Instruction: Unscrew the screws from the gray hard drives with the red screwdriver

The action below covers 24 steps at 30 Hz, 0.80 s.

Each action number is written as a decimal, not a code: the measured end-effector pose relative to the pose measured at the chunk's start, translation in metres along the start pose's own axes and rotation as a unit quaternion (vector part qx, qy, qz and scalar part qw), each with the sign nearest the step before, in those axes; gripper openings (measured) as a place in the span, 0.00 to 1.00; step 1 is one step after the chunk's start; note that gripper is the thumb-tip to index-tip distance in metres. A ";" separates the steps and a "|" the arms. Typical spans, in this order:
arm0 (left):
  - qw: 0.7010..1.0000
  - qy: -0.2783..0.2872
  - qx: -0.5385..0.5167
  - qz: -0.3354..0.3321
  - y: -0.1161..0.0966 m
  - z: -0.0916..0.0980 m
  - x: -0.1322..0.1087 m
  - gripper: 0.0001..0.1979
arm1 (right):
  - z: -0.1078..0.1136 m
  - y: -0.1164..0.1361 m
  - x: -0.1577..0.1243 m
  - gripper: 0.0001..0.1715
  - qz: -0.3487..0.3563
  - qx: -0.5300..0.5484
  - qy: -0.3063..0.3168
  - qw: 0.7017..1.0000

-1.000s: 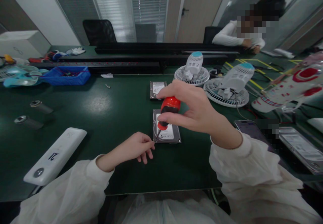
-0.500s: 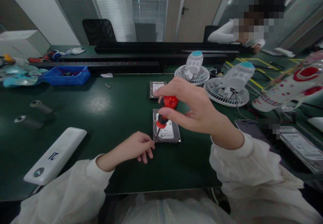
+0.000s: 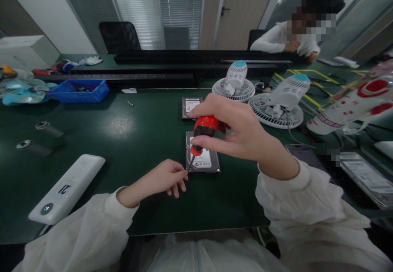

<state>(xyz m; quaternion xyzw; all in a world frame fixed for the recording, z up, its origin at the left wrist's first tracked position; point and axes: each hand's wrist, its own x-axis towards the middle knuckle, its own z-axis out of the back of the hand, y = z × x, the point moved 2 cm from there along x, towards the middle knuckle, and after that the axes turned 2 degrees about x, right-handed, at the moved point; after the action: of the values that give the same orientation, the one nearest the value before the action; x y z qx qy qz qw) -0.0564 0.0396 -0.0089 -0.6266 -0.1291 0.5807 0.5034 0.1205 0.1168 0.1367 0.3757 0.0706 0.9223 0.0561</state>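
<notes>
A hard drive [image 3: 206, 163] with a white label lies flat on the green table in front of me. My right hand [image 3: 236, 131] grips a screwdriver [image 3: 206, 128] by its stubby red-and-black handle, thumb and fingers around it. The shaft slants down and left, its tip at the drive's lower left corner. At that same corner, my left hand [image 3: 166, 178] pinches with thumb and forefinger, the other fingers curling loosely below; any screw there is too small to see. Beyond, partly covered by my right fingers, lies a second hard drive [image 3: 188, 107].
To the left are a white handheld device [image 3: 67, 188], two metal cylinders [image 3: 49, 129] and a blue tray [image 3: 80, 92]. Two white fans [image 3: 235, 82] stand behind on the right, near a patterned tumbler [image 3: 353, 100] and phones [image 3: 365, 178]. A co-worker [image 3: 276, 39] sits across the table.
My right hand has turned the screwdriver handle a little, its red end now showing differently between my fingers. The left hand and the drive hold their place.
</notes>
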 end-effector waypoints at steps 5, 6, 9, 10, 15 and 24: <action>1.000 0.002 -0.003 0.000 0.000 0.000 0.000 0.12 | 0.002 0.000 0.001 0.21 0.029 0.059 0.014 0.998; 1.000 0.002 -0.003 -0.001 0.000 0.000 0.000 0.12 | 0.002 0.001 0.001 0.21 0.036 0.067 0.020 0.997; 1.000 0.003 -0.001 -0.003 0.001 0.001 0.001 0.13 | 0.004 0.002 -0.001 0.23 0.031 0.039 0.019 0.999; 1.000 0.002 -0.001 -0.002 0.001 0.001 0.001 0.13 | 0.004 0.002 -0.001 0.24 0.025 0.021 0.012 0.999; 1.000 -0.003 0.003 0.002 0.001 0.000 0.000 0.14 | 0.003 -0.001 0.000 0.22 0.011 -0.006 0.006 1.000; 1.000 -0.004 0.003 -0.002 -0.001 0.000 -0.001 0.14 | 0.002 0.000 -0.002 0.25 0.007 0.027 0.007 1.000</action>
<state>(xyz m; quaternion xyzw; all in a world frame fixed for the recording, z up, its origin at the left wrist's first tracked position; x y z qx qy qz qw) -0.0559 0.0390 -0.0076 -0.6223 -0.1307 0.5828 0.5060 0.1235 0.1163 0.1366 0.3710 0.0936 0.9231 0.0391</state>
